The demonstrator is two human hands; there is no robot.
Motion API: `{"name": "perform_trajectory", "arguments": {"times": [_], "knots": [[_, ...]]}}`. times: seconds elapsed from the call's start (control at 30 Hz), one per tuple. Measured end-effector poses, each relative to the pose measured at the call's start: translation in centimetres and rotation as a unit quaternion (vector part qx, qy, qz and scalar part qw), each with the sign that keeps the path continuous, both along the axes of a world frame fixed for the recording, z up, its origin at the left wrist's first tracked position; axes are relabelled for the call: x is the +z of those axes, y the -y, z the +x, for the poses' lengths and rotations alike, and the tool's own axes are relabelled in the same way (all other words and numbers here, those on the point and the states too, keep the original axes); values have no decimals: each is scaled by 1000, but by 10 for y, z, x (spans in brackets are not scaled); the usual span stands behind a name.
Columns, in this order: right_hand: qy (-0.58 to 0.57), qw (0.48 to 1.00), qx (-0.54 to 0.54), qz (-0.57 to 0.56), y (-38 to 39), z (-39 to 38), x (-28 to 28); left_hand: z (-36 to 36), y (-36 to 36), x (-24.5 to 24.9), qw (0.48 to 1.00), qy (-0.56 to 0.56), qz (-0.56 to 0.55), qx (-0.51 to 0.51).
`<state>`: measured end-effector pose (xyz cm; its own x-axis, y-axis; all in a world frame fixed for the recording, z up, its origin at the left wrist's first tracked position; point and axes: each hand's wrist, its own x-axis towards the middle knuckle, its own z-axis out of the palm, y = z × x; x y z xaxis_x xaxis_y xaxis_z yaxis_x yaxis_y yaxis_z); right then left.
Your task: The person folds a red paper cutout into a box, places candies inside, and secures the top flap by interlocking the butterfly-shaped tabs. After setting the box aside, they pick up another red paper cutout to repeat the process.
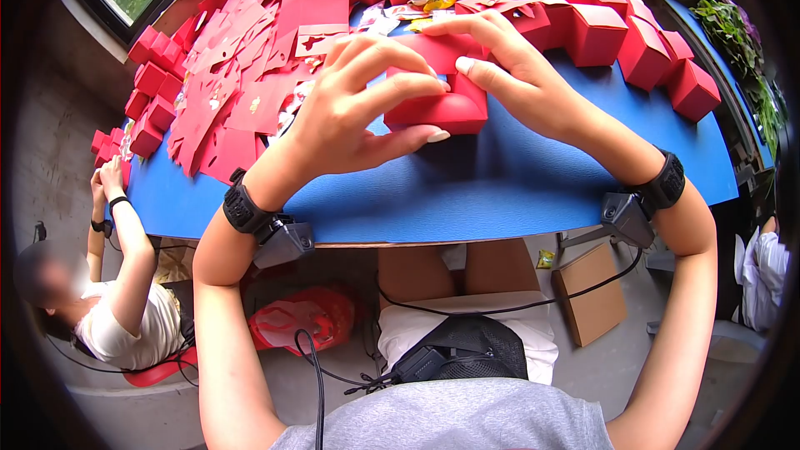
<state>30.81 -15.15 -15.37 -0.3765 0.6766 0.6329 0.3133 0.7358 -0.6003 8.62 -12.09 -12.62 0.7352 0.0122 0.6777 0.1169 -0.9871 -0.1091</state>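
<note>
A red folded-paper box is between my two hands above the blue table, its top partly covered by my fingers. My left hand curls around its left side, with the thumb along the near lower edge and the fingertips over the top. From the right, my right hand pinches the box's far part, thumb on top and index finger stretched along a raised red flap. What is inside the box cannot be seen.
Flat red card pieces are heaped at the left of the blue table. Closed red boxes stand in rows at the back right, near small colourful packets. A co-worker sits at the left. A brown carton stands below the table.
</note>
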Motion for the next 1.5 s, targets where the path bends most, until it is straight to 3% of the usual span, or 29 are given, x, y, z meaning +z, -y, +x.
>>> {"name": "perform_trajectory", "arguments": {"times": [0.4, 0.5, 0.57, 0.6, 0.67, 0.7, 0.77, 0.8, 0.93, 0.97, 1.03, 1.1, 1.13, 1.17, 1.27, 1.3, 1.37, 1.43, 1.5], "knots": [[22, 999, -21, 15, 2, 0, 1, -5, 1, 3, 995, 23, -37, 91], [0, 999, -38, -3, 2, 0, 0, -6, 0, 4, 997, 7, -21, 80], [-43, 996, -1, -76, 4, 0, 3, -4, -1, 3, 998, 15, -15, 61], [-42, 996, 0, -76, 8, 0, 7, -2, -1, 3, 996, 31, -61, 58], [-26, 974, 20, -225, 17, 0, 16, -4, -6, -1, 991, 24, -120, 54], [-26, 974, 22, -226, 15, 0, 14, -4, -8, -5, 991, 24, -120, 55], [7, 991, 115, -65, 7, 2, 7, -2, -11, -13, 972, 39, -230, 18], [45, 991, 120, -42, 7, 3, 8, -3, -12, -16, 965, 23, -261, 9], [115, 976, 162, -91, 8, 5, 7, -3, -10, -18, 961, 28, -274, 32], [123, 967, 165, -150, 11, 5, 9, -3, -9, -17, 959, 23, -280, 37], [92, 971, 162, -148, 10, 3, 6, -2, -11, -18, 957, 17, -286, 44], [69, 984, 134, -91, 9, 1, 7, 0, -17, -23, 939, 107, -325, 27], [45, 992, 114, -41, 7, 0, 5, -2, -16, -21, 933, 132, -329, 65], [1, 993, 107, -44, 8, -2, 5, 0, -21, -21, 935, 185, -299, 43], [-37, 996, 50, -66, 15, -1, 15, -1, -14, -10, 895, 247, -370, 33], [-65, 996, 61, 0, 11, -3, 14, -3, -16, -11, 895, 247, -371, 33], [-109, 993, 45, 6, 9, -2, 10, -9, -20, -14, 910, 121, -396, 7], [-145, 989, 21, -29, 11, 0, 14, -6, -18, -17, 906, 122, -403, 35], [-147, 989, -26, 10, 9, 1, 15, -5, -18, -19, 771, 132, -623, 1]]}}
